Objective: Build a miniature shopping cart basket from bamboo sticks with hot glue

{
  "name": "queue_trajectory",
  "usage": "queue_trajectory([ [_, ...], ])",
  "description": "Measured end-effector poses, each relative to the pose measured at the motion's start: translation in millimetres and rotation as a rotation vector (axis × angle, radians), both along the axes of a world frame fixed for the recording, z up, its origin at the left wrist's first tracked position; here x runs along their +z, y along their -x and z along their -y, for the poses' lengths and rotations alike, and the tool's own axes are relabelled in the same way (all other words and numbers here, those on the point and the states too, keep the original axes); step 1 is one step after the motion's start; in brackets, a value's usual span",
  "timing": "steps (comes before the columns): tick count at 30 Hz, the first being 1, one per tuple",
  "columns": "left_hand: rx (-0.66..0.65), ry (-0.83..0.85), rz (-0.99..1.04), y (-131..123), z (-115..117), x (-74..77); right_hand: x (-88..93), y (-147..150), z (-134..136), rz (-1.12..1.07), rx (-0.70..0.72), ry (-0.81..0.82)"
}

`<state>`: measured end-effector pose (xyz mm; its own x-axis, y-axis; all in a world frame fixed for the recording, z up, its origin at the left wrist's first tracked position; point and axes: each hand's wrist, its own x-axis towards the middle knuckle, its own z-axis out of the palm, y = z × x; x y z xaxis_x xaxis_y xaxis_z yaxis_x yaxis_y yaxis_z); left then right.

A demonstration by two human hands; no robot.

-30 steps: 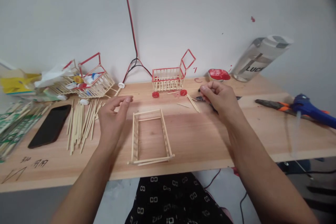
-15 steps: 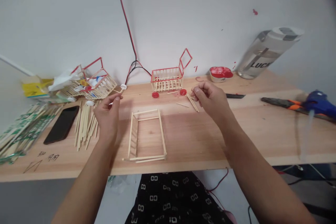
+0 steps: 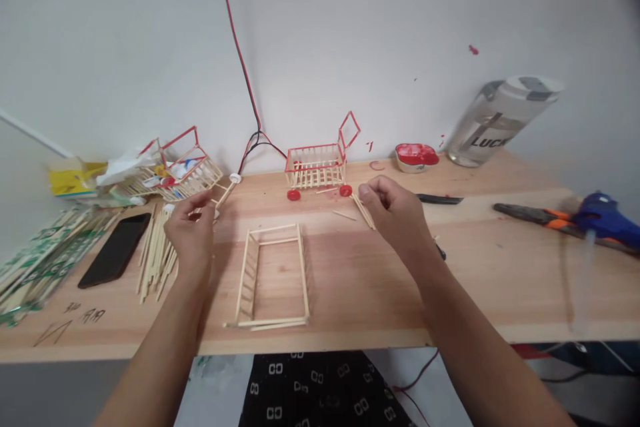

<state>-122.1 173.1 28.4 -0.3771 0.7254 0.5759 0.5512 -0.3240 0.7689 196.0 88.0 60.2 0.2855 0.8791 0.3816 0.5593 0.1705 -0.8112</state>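
One stick frame (image 3: 303, 273) joined, unpainted, wheelless; red-rimmed cart (image 3: 316, 177) beyond it. Left hand (image 3: 191, 239) left of frame, right hand (image 3: 395, 215) right; fingers curled narrow, cannot tell if holding.

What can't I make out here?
Right hand, head view: its own curled shape hides whether its grip holds anything.
Left hand, head view: its grip is too blurred to tell what, if anything, it holds.
Sticks, head view: partly hidden behind the left hand.
Black tool, head view: one end hidden by the right hand.
Glue gun, head view: cut off by the right edge.
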Motion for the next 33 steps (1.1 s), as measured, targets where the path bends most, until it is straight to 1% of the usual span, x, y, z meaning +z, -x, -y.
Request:
queue_trajectory([
  [3,0.038,-0.052,-0.052,4,0,1.4,3.5,1,3,-0.067,-0.036,-0.006],
  [5,0.027,-0.067,0.007,6,-1,2.8,5.5,2,5,-0.046,-0.021,0.025],
  [8,0.005,-0.053,0.15,9,-2,5.5,6.1,2,9,0.016,0.02,0.083],
  [12,0.045,-0.069,0.216,15,-3,9.2,3.0,2,9,0.076,0.021,0.127],
  [14,0.057,-0.085,0.212,15,-1,10.7,1.7,1,10,0.113,0.005,0.136],
  [16,0.04,-0.082,0.197,12,2,11.7,1.6,1,11,0.159,-0.013,0.15],
  [20,-0.051,0.013,0.143,1,9,13.4,2.5,3,11,0.19,-0.023,0.169],
  [22,-0.067,0.047,0.137,-4,13,14.9,1.0,4,10,0.179,-0.025,0.171],
  [28,-0.099,0.093,0.133,-10,22,19.7,-13.6,4,-4,0.156,-0.046,0.124],
  [33,-0.129,0.074,0.084,-13,26,18.3,-21.2,1,-13,0.182,-0.017,0.15],
])
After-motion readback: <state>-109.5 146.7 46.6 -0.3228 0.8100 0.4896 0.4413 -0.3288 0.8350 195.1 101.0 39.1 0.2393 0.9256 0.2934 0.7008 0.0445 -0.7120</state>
